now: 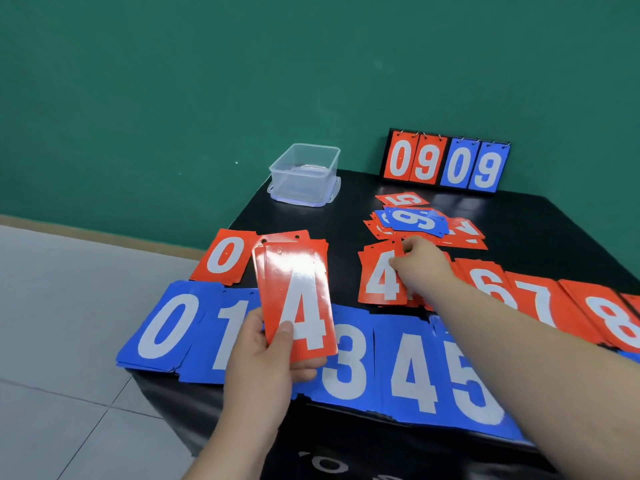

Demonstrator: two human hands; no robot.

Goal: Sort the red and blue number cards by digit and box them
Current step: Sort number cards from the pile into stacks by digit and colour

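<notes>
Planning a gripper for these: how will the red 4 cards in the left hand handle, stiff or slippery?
Probably stiff: the red 4 cards stand upright though the left hand grips only their lower end. Likely slippery: glare suggests a glossy face, and the stack looks slightly fanned.

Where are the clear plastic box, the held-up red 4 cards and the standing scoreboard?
clear plastic box (302, 187), head view, on its front wall.
red 4 cards (313, 308), head view, on the white digit of the top card.
scoreboard (457, 166), head view, on its blue 0 card.
</notes>
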